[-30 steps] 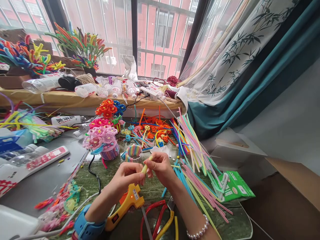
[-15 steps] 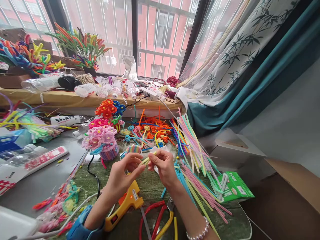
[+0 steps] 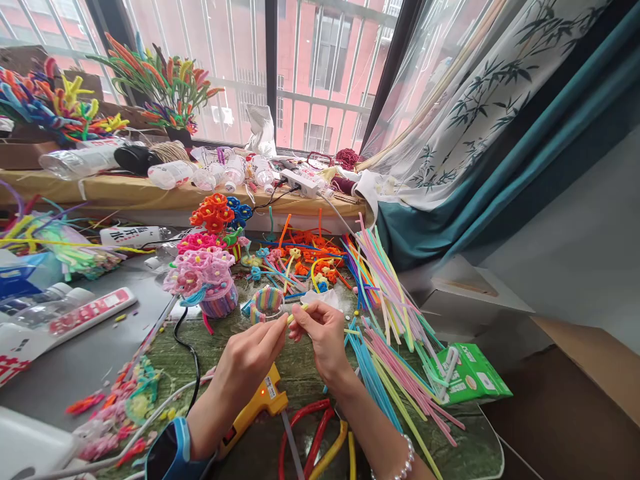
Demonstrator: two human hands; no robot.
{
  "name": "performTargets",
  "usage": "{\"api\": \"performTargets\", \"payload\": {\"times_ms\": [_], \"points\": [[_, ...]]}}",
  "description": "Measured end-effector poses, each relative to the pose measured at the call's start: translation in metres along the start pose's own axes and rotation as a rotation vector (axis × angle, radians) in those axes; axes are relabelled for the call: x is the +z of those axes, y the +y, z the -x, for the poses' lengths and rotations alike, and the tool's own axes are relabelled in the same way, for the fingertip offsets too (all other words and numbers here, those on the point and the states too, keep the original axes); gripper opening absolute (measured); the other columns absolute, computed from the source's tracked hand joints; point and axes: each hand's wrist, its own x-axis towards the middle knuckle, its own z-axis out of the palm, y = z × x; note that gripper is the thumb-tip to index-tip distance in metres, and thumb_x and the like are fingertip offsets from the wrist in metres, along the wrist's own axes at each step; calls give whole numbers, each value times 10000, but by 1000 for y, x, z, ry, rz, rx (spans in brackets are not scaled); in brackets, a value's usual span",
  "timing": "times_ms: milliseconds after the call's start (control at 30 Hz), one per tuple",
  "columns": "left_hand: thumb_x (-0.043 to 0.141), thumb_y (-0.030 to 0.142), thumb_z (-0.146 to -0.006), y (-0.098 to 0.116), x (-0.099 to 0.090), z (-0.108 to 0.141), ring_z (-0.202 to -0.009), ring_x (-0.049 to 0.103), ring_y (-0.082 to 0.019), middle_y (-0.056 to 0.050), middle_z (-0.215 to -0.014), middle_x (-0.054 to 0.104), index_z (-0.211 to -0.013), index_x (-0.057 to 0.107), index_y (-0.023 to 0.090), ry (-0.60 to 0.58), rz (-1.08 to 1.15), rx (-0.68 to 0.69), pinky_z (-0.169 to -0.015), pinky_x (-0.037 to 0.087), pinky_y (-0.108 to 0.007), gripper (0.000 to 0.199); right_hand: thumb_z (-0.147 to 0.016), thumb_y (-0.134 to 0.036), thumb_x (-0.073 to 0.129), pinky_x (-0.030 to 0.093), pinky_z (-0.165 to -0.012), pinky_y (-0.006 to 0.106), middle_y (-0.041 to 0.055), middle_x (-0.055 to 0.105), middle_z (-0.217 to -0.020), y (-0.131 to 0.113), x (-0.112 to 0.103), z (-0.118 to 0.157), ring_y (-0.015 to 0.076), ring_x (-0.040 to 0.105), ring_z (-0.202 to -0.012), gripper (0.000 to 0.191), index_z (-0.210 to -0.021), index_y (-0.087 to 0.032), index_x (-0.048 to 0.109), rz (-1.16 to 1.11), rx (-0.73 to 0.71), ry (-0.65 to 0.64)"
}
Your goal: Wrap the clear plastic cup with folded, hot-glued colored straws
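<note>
A short pale-yellow pipe cleaner (image 3: pixel 291 319) is pinched between the fingertips of both hands over the green table mat. My left hand (image 3: pixel 249 359) grips its near end, fingers pressed together; a blue watch is on that wrist. My right hand (image 3: pixel 321 339), wearing a beaded bracelet, is closed on its other end, much of which the fingers hide. Beneath my left hand lies a yellow glue gun (image 3: pixel 260 402) with an orange light showing. Red-handled and yellow-handled tools (image 3: pixel 316 445) rest below my right hand. A pastel striped ring (image 3: pixel 267 303) sits just beyond the fingers.
Bundled pipe cleaners (image 3: pixel 385 373) spread to the right, near a green packet (image 3: pixel 475 375). A pink flower pot (image 3: pixel 220 301) stands left of the ring, with orange pieces (image 3: pixel 315 250) behind. A black cable (image 3: pixel 187 347) crosses the mat. Plastic bottles (image 3: pixel 173 175) line the sill.
My left hand has turned over, its fingers closing from a looser, spread hold into a tight pinch on the pipe cleaner. The striped ring shows more fully. My right hand has barely moved.
</note>
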Motion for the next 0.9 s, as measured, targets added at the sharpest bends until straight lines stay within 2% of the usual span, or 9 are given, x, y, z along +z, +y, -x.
{"api": "performTargets", "payload": {"times_ms": [167, 400, 567, 700, 900], "points": [[476, 182, -962, 0, -2, 1, -757, 753, -199, -109, -922, 779, -1061, 678, 127, -12, -26, -62, -714, 600, -259, 231, -654, -420, 832, 475, -432, 235, -4, 641, -486, 0, -2, 0, 102, 549, -380, 335, -570, -160, 637, -7, -5, 18], [430, 192, -983, -1, -1, 6, -756, 757, -196, -121, -916, 780, -1045, 681, 112, -5, -7, -56, -707, 600, -244, 270, -633, -418, 849, 463, -435, 213, -7, 648, -495, -1, -2, 0, 92, 559, -389, 343, -571, -156, 636, -45, 19, 36], [494, 190, -956, 1, -3, 2, -732, 755, -199, -118, -887, 781, -1020, 702, 117, 0, -7, -116, -713, 594, -249, 229, -616, -407, 862, 469, -430, 207, -12, 651, -499, -3, -2, -1, 89, 561, -388, 350, -565, -157, 622, -91, 34, 59], [470, 178, -963, -1, -3, 2, -688, 750, -198, -112, -827, 778, -963, 710, 112, 7, -25, -82, -660, 593, -244, 248, -607, -401, 867, 464, -419, 210, -12, 661, -504, -3, -4, -3, 91, 563, -376, 355, -563, -161, 609, -106, 40, 70], [462, 162, -962, -5, -1, 10, -684, 746, -193, -112, -828, 772, -1007, 704, 112, 10, 8, -56, -643, 582, -234, 252, -625, -389, 860, 459, -416, 204, -12, 660, -497, -3, -5, -4, 96, 577, -379, 341, -572, -158, 616, -109, 22, 46]]}}
